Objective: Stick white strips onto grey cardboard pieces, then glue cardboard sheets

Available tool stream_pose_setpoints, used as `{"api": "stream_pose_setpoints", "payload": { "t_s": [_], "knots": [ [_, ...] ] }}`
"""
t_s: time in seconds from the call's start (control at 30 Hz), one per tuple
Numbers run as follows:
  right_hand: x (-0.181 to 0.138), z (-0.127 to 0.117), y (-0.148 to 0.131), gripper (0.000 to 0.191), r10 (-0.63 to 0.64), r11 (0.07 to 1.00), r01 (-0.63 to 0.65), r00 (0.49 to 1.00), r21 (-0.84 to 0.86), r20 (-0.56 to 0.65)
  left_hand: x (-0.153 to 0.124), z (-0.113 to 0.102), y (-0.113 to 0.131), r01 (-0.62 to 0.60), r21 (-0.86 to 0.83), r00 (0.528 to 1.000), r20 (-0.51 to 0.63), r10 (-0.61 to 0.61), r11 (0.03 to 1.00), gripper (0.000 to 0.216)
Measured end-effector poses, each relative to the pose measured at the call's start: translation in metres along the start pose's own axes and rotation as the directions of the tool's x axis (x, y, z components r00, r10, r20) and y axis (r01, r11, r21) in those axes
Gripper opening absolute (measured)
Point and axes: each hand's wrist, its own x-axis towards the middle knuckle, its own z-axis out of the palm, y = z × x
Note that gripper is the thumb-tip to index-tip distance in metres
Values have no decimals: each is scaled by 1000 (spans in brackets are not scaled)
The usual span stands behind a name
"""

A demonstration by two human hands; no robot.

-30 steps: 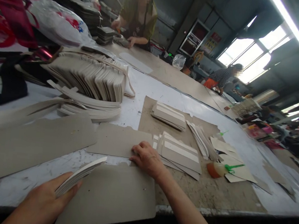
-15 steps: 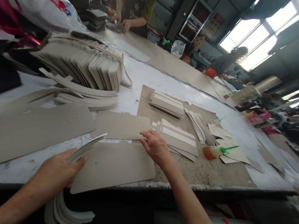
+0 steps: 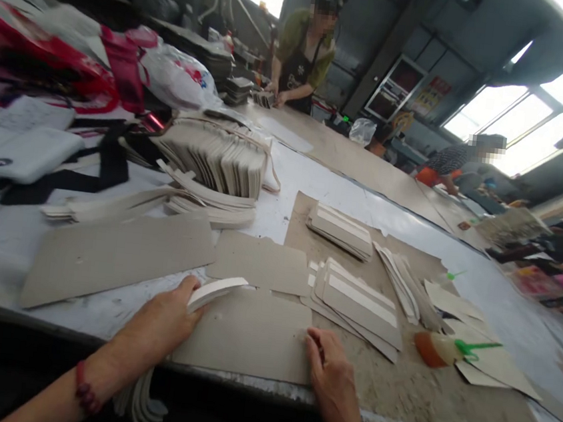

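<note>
My left hand [image 3: 165, 323] is closed round a bundle of curved white card strips [image 3: 215, 289] whose lower ends hang below the table edge. My right hand [image 3: 332, 371] rests with fingers bent on the right edge of a grey cardboard sheet [image 3: 248, 332] lying at the table's near edge. Just beyond it sits a stack of grey cards with white stripes [image 3: 355, 299]. A second grey sheet [image 3: 262, 263] lies behind the first.
A long grey board [image 3: 115, 257] lies to the left. Upright packed cards [image 3: 219, 157] and curved strips [image 3: 212, 204] stand behind. A glue bottle with green nozzle [image 3: 441, 348] lies at the right. Bags pile at far left. Two other people work farther along the table.
My right hand drew back from the far sheet to the near sheet's right edge. My left hand lifted the strip bundle higher onto the table. The camera view shifted up and left.
</note>
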Motion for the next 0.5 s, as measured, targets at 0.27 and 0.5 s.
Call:
{"api": "stream_pose_setpoints", "payload": {
  "t_s": [0.27, 0.5],
  "knots": [
    [80, 20, -45, 20, -170, 982, 167, 985, 88, 26, -15, -34, -22, -4, 10, 998, -66, 5, 1000, 30],
    [194, 74, -151, 15, -353, 924, 383, 867, -18, 352, -3, -18, -46, -3, 8, 998, -63, 3, 1000, 40]
  ]
}}
